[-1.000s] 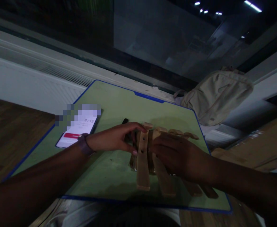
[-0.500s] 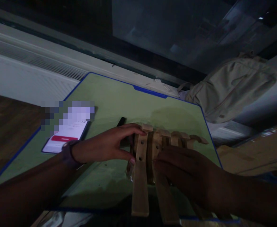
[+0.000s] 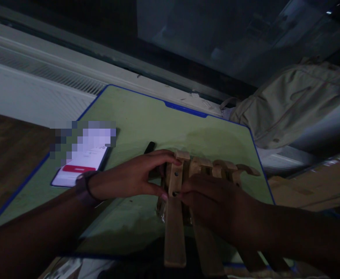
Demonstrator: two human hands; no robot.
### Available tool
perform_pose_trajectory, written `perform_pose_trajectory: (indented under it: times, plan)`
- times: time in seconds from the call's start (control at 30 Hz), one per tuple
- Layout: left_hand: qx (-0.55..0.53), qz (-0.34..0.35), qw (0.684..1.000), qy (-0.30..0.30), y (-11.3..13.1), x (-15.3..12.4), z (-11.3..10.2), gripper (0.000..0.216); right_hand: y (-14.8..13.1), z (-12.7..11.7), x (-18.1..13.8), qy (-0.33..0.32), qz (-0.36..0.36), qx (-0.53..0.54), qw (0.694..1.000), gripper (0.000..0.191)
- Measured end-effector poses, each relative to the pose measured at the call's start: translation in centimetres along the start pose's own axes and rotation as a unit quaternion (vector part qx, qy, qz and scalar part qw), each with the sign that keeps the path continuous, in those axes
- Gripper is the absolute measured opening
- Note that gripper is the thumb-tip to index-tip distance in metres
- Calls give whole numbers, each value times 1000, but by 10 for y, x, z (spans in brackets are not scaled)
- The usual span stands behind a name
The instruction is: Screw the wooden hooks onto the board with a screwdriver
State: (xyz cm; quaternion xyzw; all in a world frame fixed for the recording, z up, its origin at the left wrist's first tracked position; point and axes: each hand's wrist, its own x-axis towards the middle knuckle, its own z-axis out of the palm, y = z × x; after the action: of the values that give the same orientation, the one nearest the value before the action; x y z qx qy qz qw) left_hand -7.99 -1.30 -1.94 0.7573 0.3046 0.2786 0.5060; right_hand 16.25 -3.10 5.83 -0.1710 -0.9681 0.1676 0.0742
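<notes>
Several flat wooden slats with curved top ends stand side by side. The leftmost wooden slat (image 3: 175, 228) has two dark round holes, one above the other, and its lower end points toward me. My left hand (image 3: 138, 176) grips the left side of this row, index finger over the top end and thumb at the lower edge. My right hand (image 3: 216, 205) is closed, its fingertips pinched together right beside the lower hole of that slat. Whatever the fingertips hold, if anything, is too dark and small to name. The second wooden slat (image 3: 206, 244) is partly hidden beneath my right hand.
The green, blue-edged tabletop (image 3: 146, 112) carries a phone (image 3: 81, 162) with a lit screen at left and a small black object (image 3: 150, 147) behind my left hand. A backpack (image 3: 292, 104) leans by the window ledge at right. Brown cardboard (image 3: 312, 186) lies beyond the table's right edge.
My right hand has shifted left and slightly up, from the second slat to the lower hole of the leftmost one. My left hand keeps its grip.
</notes>
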Motion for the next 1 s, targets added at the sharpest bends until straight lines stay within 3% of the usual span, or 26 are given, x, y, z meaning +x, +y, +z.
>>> perform_pose_trajectory:
  times: [0.5,0.6,0.8,1.0]
  plan:
    - [13,44,999,5,-1,3,2,61,-14,-5,32,-142,-109,-172,969,16]
    - [2,54,999,9,-3,3,2,62,-13,-4,34,-148,-107,-177,967,15]
    - [5,61,998,8,-5,4,3,61,-9,2,31,-154,-23,-130,979,18]
    - [10,60,998,8,-7,4,3,60,-10,4,27,-152,-84,-147,974,17]
